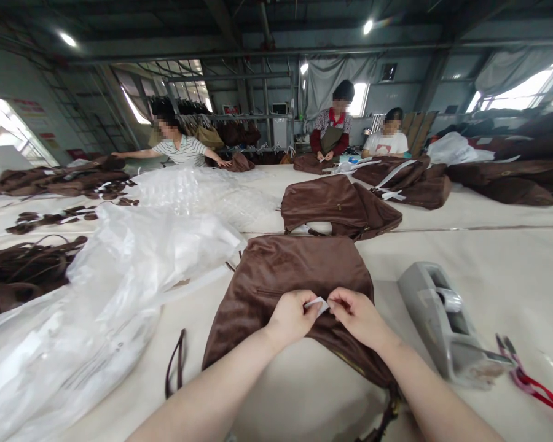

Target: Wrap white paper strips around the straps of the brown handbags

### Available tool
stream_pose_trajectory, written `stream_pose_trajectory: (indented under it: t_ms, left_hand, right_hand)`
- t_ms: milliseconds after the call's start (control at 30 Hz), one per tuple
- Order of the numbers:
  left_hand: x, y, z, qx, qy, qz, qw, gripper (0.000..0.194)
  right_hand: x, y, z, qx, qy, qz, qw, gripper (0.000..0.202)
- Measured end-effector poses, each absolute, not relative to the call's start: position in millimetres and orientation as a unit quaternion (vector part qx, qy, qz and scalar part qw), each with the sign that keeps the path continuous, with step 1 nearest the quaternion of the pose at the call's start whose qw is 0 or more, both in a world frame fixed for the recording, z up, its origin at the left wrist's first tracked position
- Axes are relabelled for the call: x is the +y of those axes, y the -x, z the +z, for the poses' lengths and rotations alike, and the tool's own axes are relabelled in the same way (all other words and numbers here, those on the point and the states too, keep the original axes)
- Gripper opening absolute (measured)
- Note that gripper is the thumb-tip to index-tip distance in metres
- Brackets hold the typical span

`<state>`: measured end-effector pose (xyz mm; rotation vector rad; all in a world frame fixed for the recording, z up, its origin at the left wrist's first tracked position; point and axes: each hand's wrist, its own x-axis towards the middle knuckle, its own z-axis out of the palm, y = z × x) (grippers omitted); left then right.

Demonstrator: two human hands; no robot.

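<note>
A brown leather-look handbag [304,261] lies flat on the table in front of me, its curved opening toward me. Above it, my left hand [291,316] pinches a small white slip [321,304], which looks like paper or a tag. The fingertips of my right hand [358,314] are closed on the slip's other edge. Both forearms reach in from the bottom of the view. To the left of the bag rests a thin brown strap loop [175,363].
A grey tape dispenser [421,307] and a red-handled tool [525,376] lie right. Clear plastic bags [120,264] and brown straps [32,264] cover the left. Another brown bag [322,199] lies beyond mine. Three people, one in a striped shirt [187,152], are across the table.
</note>
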<state>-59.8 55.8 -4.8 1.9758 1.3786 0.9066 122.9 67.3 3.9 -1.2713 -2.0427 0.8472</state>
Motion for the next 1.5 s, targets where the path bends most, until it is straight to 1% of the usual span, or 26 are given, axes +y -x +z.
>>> stream_pose_trajectory:
  t_ms: [67,167,267,433,567,700,800,967,1167,1300,1367,1433,1500]
  left_hand:
    - [58,60,-8,0.563,-0.696,0.32,0.31,0.024]
    - [61,62,-11,0.598,-0.644,0.284,0.383,0.024]
    - [62,62,-13,0.599,-0.637,0.27,0.403,0.023]
    - [61,61,-14,0.588,-0.654,0.274,0.389,0.025]
    - [60,61,-11,0.595,-0.653,0.261,0.389,0.027]
    - [60,61,-10,0.604,-0.651,0.252,0.385,0.027]
    - [61,61,-11,0.608,-0.657,0.249,0.369,0.025]
    - [61,61,-9,0.623,-0.678,0.23,0.315,0.018]
    - [60,61,-7,0.623,-0.68,0.205,0.327,0.02]
    - [58,58,-10,0.619,-0.71,0.225,0.247,0.018]
    - [57,57,-13,0.617,-0.716,0.238,0.224,0.02]
    - [57,56,-15,0.615,-0.71,0.243,0.244,0.022]
    - [57,57,-16,0.61,-0.69,0.241,0.306,0.025]
  right_hand:
    - [70,-124,2,-0.756,0.542,0.248,0.271,0.022]
    - [72,-119,-3,-0.753,0.615,0.156,0.176,0.027]
    - [68,-109,-7,-0.755,0.64,0.102,0.103,0.029]
    - [63,-99,-7,-0.761,0.645,0.055,0.054,0.017]
    - [60,-99,-6,-0.771,0.634,0.035,0.04,0.016]
    - [58,-96,-6,-0.793,0.608,0.002,0.036,0.016]
    - [59,-94,-7,-0.811,0.583,0.005,0.043,0.015]
    - [62,-92,-7,-0.829,0.544,0.081,0.099,0.014]
    - [64,-100,-3,-0.807,0.534,0.183,0.171,0.015]
    - [65,-103,-4,-0.798,0.534,0.203,0.19,0.015]
    - [65,-102,-6,-0.798,0.53,0.209,0.195,0.016]
    - [65,-100,-7,-0.799,0.522,0.222,0.199,0.016]
    - [65,-98,-9,-0.798,0.514,0.243,0.2,0.015]
